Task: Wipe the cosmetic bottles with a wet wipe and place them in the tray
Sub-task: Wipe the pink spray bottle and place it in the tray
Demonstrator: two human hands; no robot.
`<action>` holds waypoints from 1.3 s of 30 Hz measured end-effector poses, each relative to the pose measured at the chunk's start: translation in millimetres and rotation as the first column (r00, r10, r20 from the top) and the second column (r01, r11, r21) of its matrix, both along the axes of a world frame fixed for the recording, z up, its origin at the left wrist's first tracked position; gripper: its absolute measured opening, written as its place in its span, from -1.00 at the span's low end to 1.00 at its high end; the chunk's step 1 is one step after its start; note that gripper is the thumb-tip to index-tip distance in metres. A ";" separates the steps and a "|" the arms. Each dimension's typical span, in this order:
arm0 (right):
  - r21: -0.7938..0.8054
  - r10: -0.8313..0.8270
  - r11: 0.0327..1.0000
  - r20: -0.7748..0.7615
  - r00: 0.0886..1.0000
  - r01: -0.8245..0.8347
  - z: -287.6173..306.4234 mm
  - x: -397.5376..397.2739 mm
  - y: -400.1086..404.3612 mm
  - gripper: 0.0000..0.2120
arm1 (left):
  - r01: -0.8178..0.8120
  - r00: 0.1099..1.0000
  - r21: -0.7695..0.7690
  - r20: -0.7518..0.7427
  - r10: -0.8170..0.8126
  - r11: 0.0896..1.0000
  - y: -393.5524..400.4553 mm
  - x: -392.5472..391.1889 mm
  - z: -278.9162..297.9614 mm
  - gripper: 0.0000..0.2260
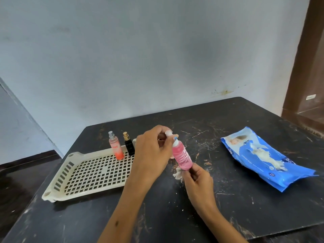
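Note:
A pink bottle (182,157) is held tilted above the table between both hands. My right hand (199,178) grips its bottom end. My left hand (152,151) pinches the white cap at its top. A crumpled white wet wipe (178,174) lies on the table just under the bottle. A cream perforated tray (84,174) sits to the left. Two bottles stand at the tray's far edge: an orange-pink spray bottle (116,148) and a small black bottle with a gold cap (129,145).
A blue wet-wipe pack (268,158) lies on the right of the dark scratched table (175,216), with a wipe sticking out of its opening. A pale wall runs behind the table. A brown door frame stands at the far right.

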State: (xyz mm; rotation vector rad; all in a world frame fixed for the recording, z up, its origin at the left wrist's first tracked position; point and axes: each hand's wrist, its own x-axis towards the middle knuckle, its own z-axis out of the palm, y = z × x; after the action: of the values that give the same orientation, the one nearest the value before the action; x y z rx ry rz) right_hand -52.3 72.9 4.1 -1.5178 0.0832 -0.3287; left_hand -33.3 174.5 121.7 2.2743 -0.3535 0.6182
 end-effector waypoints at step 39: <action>-0.307 0.002 0.935 0.502 0.865 0.176 -9.2 27.6 10.8 -0.80 | -0.162 0.767 -0.929 -0.331 -0.549 0.334 19.1 20.4 -104.0 -0.71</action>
State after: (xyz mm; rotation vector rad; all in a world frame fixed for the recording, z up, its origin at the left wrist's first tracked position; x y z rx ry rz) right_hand -24.7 83.7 -5.1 -1.7311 -0.3327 -0.8366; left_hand -12.9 193.6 17.7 1.0898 0.0729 -0.1446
